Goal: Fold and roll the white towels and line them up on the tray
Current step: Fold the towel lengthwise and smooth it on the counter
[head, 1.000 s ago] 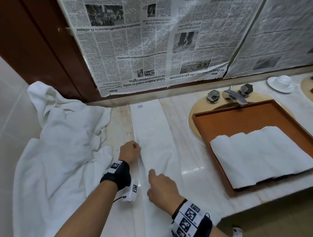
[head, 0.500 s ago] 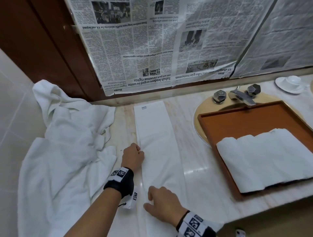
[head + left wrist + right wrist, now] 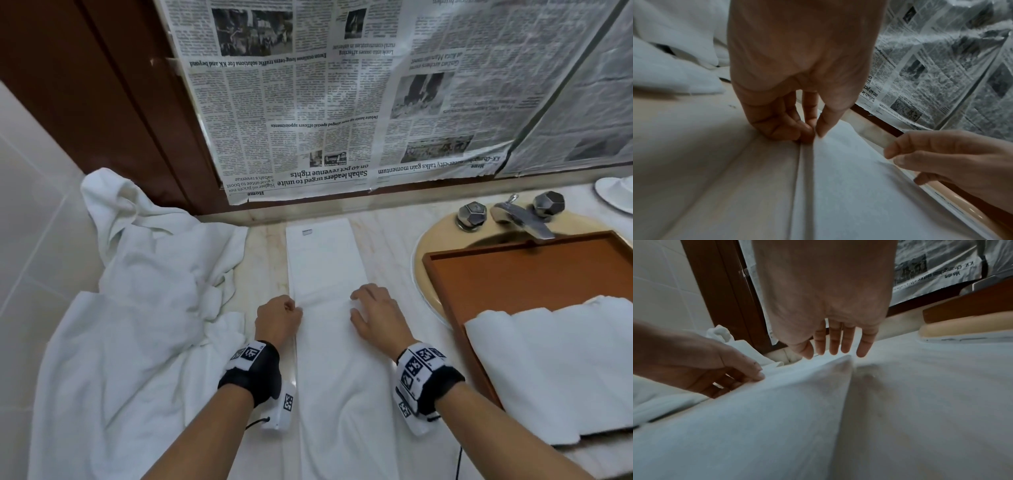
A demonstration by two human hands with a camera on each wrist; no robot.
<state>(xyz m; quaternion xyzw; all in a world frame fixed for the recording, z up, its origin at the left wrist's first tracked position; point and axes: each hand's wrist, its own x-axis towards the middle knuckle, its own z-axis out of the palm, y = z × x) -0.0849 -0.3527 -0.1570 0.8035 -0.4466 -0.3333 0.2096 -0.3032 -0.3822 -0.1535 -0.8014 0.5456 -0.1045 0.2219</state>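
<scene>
On the marble counter [image 3: 387, 240], folded towel [image 3: 325, 267] between left grip [image 3: 278, 320] pinching its edge and flat, open right grip [image 3: 376, 317].

Left hand [image 3: 797, 68] seen from the wrist, fingers curled, pinching the long edge of the folded white towel [image 3: 849, 186] on the worktop [image 3: 705, 162]. Right hand [image 3: 962, 162] (fingers extended) at the opposite edge; newspaper [image 3: 941, 73] behind.

Marble counter [image 3: 387, 246] w/ towels [image 3: 329, 274], prob. tray [image 3: 527, 274]
</scene>
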